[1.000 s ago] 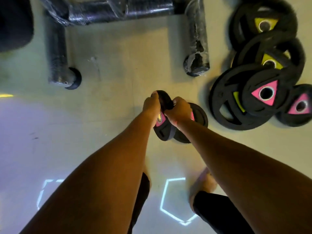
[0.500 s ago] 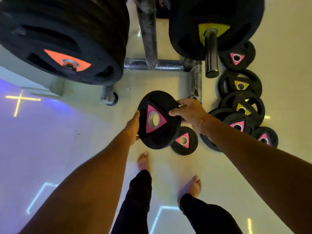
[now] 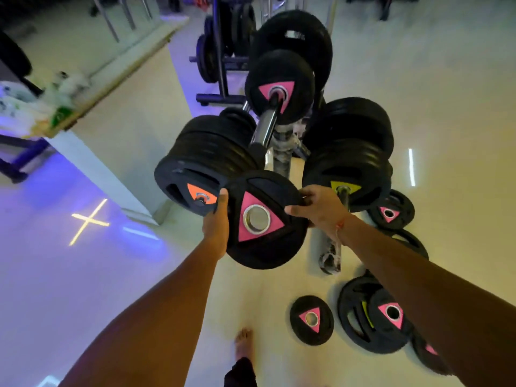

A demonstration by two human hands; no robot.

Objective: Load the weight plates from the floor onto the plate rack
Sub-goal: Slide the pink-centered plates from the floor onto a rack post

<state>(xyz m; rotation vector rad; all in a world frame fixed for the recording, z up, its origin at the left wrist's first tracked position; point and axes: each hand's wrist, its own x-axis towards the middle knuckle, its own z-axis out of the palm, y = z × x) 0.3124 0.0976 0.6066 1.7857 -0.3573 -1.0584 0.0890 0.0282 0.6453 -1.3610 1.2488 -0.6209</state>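
The pale gym floor (image 3: pixel 460 113) spreads out under me, glossy with purple light on its left side, and the plate rack (image 3: pixel 282 152) rises from it straight ahead, so I place everything else by that rack. I carry a pink-marked plate (image 3: pixel 261 219) in the air just in front of the rack and below its upper peg (image 3: pixel 265 127), face toward me, so that its steel-ringed hole is where I can see it and line it up. My left hand (image 3: pixel 216 227) grips the plate's left rim, fingers wrapped behind the edge, and my right hand (image 3: pixel 318 209) clamps the upper right rim with the thumb on the face; I hold it on opposite sides because a disc like this would tip out of one hand. On the upper peg sits another pink plate (image 3: pixel 279 86), so I judge that peg is where mine belongs, as like goes with like. Left of the rack's post hangs the orange-marked stack (image 3: pixel 203 163), and right of it the yellow-marked stack (image 3: pixel 349 160). On the floor near the rack's foot, to its right, lie more plates: a small pink plate (image 3: pixel 311 319) and a pile (image 3: pixel 374 314) of pink and yellow ones, though my right arm hides part of it and I cannot count them.
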